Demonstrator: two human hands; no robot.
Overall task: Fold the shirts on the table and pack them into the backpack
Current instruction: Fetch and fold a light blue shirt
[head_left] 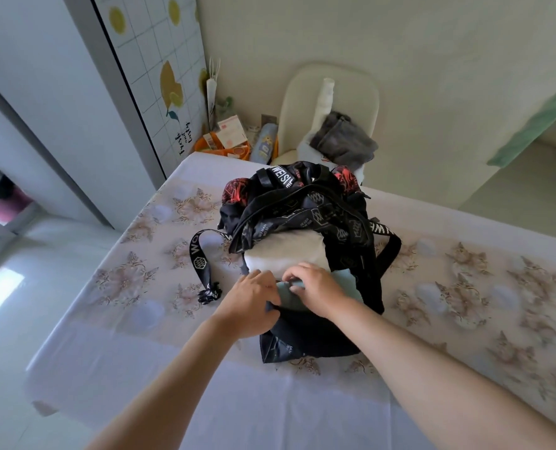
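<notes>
A black backpack (pixel 306 332) with white lettering lies on the flowered tablecloth (pixel 134 280), its mouth toward me. Inside it a folded white shirt (pixel 283 254) bulges at the opening, and a folded pale green shirt (pixel 345 280) lies in front of it. My left hand (pixel 250 303) grips the near black rim of the opening on the left. My right hand (pixel 315 287) rests on the pale green shirt with curled fingertips pinching something small at the opening; what it is I cannot tell. A loose black strap (pixel 202 258) trails off to the left.
Behind the table a cream chair (pixel 328 92) carries a grey garment (pixel 345 141). An orange basket (pixel 224 144) of small items sits in the back left corner. The table's left edge (pixel 85 277) drops to a white tiled floor.
</notes>
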